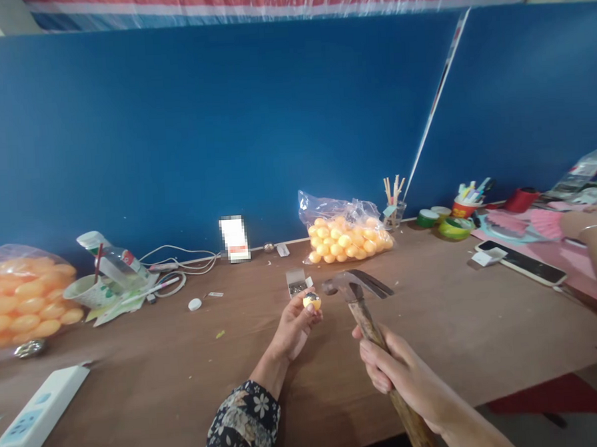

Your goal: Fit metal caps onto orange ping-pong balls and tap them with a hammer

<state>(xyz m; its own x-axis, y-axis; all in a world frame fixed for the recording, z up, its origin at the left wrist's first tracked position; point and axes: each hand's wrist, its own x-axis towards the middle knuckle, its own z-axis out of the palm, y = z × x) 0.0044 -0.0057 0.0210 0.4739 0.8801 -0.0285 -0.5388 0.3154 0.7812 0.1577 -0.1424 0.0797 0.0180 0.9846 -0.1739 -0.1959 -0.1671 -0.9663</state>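
Observation:
My left hand [293,329] is closed around a small yellow ball [311,305] with a shiny metal piece on its top. My right hand [393,362] grips the wooden handle of a claw hammer [368,323]. The hammer's head is raised just to the right of the ball, apart from it. Right behind the left hand lies a small open box [296,281] with dark bits inside. Farther back, a clear plastic bag of yellow-orange balls [347,239] rests against the blue partition.
At left are another bag of orange balls [25,298], a paper cup [88,292], a tilted bottle [115,260] and a power strip [41,420]. Rolls of tape [453,227] and a phone [523,263] lie at right, near another person's arm [592,235].

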